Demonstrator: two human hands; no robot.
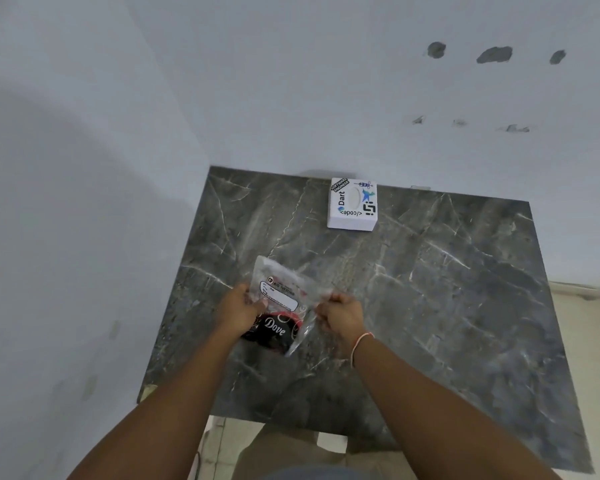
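A clear plastic bag (284, 289) with a white printed label lies on the dark marble table (447, 289), left of its middle. Inside its near end sits a dark Dove packet (274, 329) with red trim. My left hand (238, 308) grips the bag's left edge, thumb on top. My right hand (340, 315) pinches the bag's right edge with curled fingers; a thin thread band circles that wrist.
A white box (352, 206) covered with stickers stands near the table's far edge, against the pale wall. The table sits in a corner, with a wall on the left too. Light floor shows to the right and below the near edge.
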